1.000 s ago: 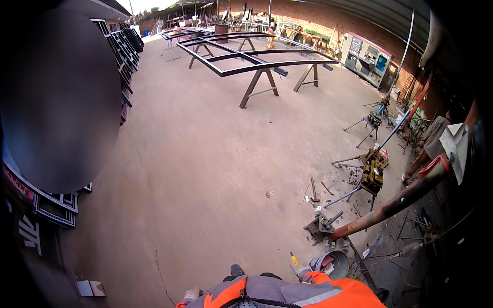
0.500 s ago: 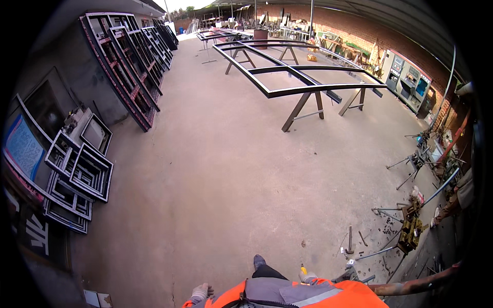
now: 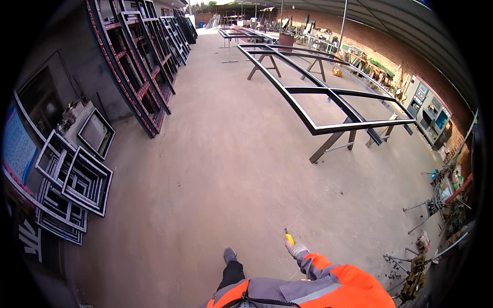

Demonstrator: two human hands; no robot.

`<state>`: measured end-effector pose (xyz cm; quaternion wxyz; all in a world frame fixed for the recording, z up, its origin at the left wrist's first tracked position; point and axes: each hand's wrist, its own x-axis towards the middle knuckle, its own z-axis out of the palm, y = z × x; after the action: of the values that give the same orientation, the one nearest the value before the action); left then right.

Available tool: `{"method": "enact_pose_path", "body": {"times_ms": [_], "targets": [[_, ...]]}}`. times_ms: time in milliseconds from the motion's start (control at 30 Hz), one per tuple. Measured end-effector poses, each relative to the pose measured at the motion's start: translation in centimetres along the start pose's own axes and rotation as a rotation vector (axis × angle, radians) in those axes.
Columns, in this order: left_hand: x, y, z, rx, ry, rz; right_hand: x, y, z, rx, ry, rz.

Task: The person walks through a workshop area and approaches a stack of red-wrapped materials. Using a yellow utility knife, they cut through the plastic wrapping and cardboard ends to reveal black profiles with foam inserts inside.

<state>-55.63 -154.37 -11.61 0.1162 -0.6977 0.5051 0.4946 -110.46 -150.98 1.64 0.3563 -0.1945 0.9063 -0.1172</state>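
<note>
In the head view, the right hand (image 3: 297, 250), in a grey glove, is closed around a small yellow tool (image 3: 289, 238), whose tip sticks out above the fist, over the bare concrete floor (image 3: 231, 169) just right of the person's shoe (image 3: 230, 254). The left hand is not visible. A long black steel frame (image 3: 328, 92) rests on trestles far ahead, and smaller square frames (image 3: 77, 179) lean at the left wall.
</note>
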Motion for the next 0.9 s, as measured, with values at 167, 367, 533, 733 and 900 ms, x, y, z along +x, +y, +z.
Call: {"method": "enact_pose_path", "body": {"times_ms": [167, 367, 533, 733, 900], "targets": [[14.1, 7.5, -11.8, 0.11, -0.043, 0.14, 8.0, -5.8, 4.4, -0.012, -0.114, 0.101], [17.2, 37.3, -31.9, -0.614, 0.14, 0.166, 12.3, -14.3, 1.2, -0.044, -0.162, 0.427], [27.0, 47.3, -36.8, -0.709, 0.113, 0.262, 25.2, -25.9, 1.3, -0.196, -0.121, 0.38], [37.4, 46.8, -36.6, -0.516, -0.154, -0.347, 43.3, -46.4, -0.3, -0.069, -0.184, 0.211], [42.2, 50.1, -41.3, -0.794, -0.095, -0.532, 48.2, -76.4, -9.1, 0.021, -0.207, -0.145]]}}
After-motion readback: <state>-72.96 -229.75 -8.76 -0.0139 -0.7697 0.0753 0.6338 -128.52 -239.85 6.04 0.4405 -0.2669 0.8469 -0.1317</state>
